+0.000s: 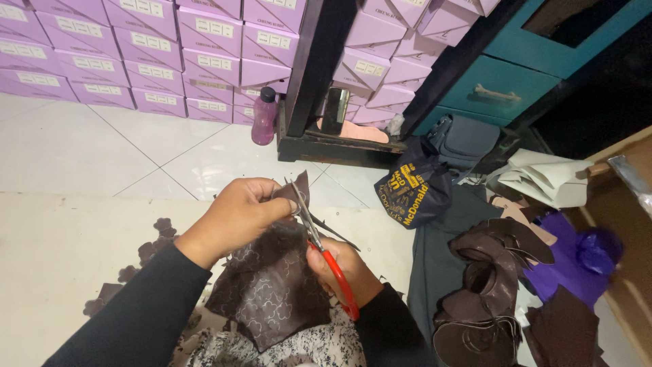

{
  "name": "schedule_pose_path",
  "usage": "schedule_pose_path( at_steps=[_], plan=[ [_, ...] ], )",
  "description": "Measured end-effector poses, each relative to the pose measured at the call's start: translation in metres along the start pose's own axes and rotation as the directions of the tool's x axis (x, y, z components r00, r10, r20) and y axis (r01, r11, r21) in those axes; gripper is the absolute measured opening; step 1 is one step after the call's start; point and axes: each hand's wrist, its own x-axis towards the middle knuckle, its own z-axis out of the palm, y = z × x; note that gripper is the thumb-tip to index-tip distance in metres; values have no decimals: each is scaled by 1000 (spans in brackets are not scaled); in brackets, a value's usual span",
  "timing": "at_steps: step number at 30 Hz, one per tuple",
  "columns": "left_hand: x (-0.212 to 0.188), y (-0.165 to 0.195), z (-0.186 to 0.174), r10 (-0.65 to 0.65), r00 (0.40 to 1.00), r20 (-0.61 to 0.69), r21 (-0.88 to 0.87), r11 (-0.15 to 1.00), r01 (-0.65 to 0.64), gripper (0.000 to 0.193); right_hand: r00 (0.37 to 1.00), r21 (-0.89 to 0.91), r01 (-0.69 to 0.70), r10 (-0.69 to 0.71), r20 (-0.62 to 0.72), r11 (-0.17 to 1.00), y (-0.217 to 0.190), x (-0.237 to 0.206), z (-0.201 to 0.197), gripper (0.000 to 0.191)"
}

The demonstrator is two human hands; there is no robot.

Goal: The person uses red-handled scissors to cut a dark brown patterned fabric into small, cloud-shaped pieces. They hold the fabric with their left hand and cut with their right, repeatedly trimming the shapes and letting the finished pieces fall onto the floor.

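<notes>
- Head view: left hand (234,214) pinches the dark brown patterned fabric (272,285) at its upper edge, over the lap; right hand (339,268) grips red-handled scissors (319,248), blades in the cloth
- Cutting goes best with the fabric held taut, fingers clear of the blades
- Around: cut brown pieces (485,285) piled right, purple boxes (136,54) stacked behind, dark bag (414,190) on the floor; nothing blocks the cut

Left hand (238,211) pinching, right hand (343,268) gripping closed.
</notes>
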Motion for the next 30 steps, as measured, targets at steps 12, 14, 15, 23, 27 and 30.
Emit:
schedule_pose_path(
  at_steps=[12,14,15,23,27,30],
  plan=[
    [-4,-1,6,7,997,-71,126,992,2,15,997,19,52,-53,49,998,-2,2,1,40],
    [-3,-2,7,102,993,-62,-57,993,-106,13,998,17,46,-47,48,999,-1,1,1,40],
    [-2,-3,7,153,986,-64,-146,976,-161,14,998,20,46,-47,46,999,-1,1,0,40],
    [0,-2,16,26,999,22,-297,955,-19,14,970,166,160,-186,156,973,2,2,-1,48],
    [-5,0,22,-60,997,43,-284,956,70,10,977,187,123,-152,152,975,0,3,-1,48],
    [-5,3,22,-30,999,40,-266,963,40,8,978,178,107,-135,158,978,-3,-1,-4,47]
  ],
)
